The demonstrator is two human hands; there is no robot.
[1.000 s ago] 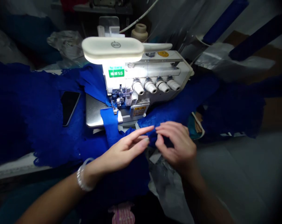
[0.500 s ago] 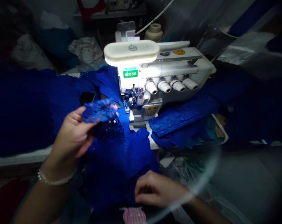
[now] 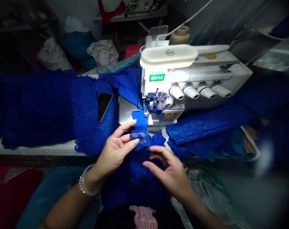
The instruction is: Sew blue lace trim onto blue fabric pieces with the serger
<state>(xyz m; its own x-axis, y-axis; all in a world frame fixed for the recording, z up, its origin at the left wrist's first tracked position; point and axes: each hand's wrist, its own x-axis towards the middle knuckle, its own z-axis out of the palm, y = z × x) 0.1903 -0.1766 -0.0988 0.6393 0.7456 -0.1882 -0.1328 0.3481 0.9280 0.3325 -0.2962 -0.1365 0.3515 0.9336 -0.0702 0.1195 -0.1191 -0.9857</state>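
1. The person's left hand [image 3: 114,148], a silver bead bracelet [image 3: 83,185] on its wrist, is open, with its fingertips [image 3: 132,143] at the left edge of a royal-blue lace-edged fabric strip [image 3: 140,127].
2. The right hand [image 3: 169,175] is also open, its fingers spread just below the strip and resting near the blue eyelet lace cloth [image 3: 137,178] in the lap. The hands are apart, and neither is clamped on anything.
3. The strip lies at the front of a white overlock sewing machine [image 3: 197,76], its end just in front of the metal presser foot [image 3: 146,110].
4. The machine's green label [image 3: 157,77] reads "5S"; a yellow warning label [image 3: 170,116] is too small to read.
5. A black smartphone [image 3: 103,106] lies on blue lace cloth [image 3: 87,117] left of the machine, and folded blue lace fabric [image 3: 201,130] lies to its right.
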